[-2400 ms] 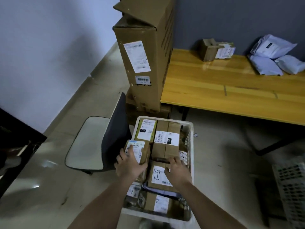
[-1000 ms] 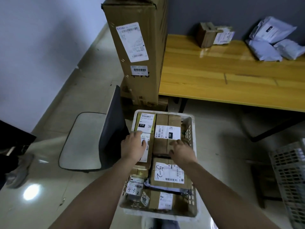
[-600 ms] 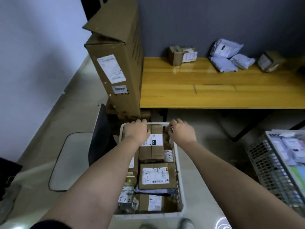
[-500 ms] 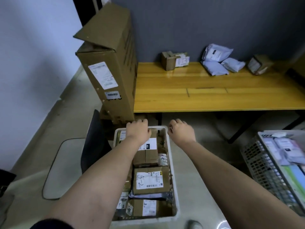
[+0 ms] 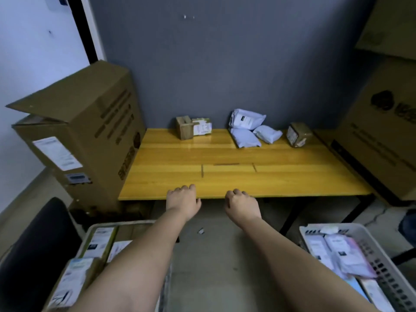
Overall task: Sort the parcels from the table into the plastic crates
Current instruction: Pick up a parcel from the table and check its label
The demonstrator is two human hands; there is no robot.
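Head view: both hands, left hand and right hand, loosely curled, holding nothing, at the yellow wooden table edge. White plastic crate left holds labelled cardboard boxes; grey perforated crate right holds pale mailer bags. Far back, white poly parcels lie flat.

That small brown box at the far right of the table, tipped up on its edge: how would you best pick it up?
Judging by its pose, come from above and in front: the brown box leans tilted near the wall, label facing forward. Pinching its two side faces with the right hand looks best, since the white bags crowd its left.
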